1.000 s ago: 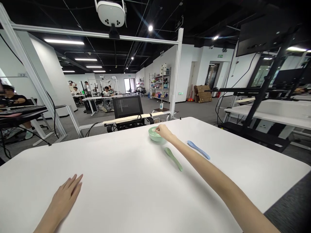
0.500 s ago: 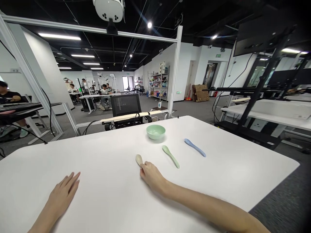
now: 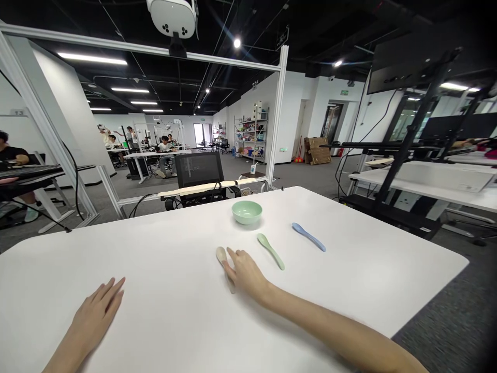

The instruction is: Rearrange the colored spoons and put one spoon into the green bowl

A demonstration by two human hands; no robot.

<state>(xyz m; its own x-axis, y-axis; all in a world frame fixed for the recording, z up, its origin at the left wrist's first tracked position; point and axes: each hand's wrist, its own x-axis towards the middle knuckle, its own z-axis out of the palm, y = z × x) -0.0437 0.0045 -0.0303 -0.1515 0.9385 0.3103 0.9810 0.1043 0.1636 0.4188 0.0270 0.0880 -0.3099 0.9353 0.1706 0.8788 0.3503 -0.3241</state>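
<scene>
A beige spoon point(image 3: 221, 255) lies on the white table, its handle partly behind the thumb of my right hand point(image 3: 247, 273). That hand is open, with index finger and thumb apart at the spoon's right side; whether the thumb touches the handle I cannot tell. To its right rests a light green spoon point(image 3: 271, 251), and farther right a blue spoon point(image 3: 309, 237). Behind them stands a green bowl point(image 3: 247, 213), upright, with nothing visible inside. My left hand point(image 3: 94, 314) lies flat on the table at the lower left, fingers extended, holding nothing.
The white table point(image 3: 163, 269) ends at a far edge just behind the bowl. Beyond it are a metal frame point(image 3: 276, 119) and a black office chair point(image 3: 199, 171). A second desk point(image 3: 438, 178) with a monitor stand is at the right. Several people sit or stand in the background.
My right hand has let go of the beige spoon; index finger and thumb have spread and the hand has shifted slightly right, uncovering the handle. My left hand stays in place.
</scene>
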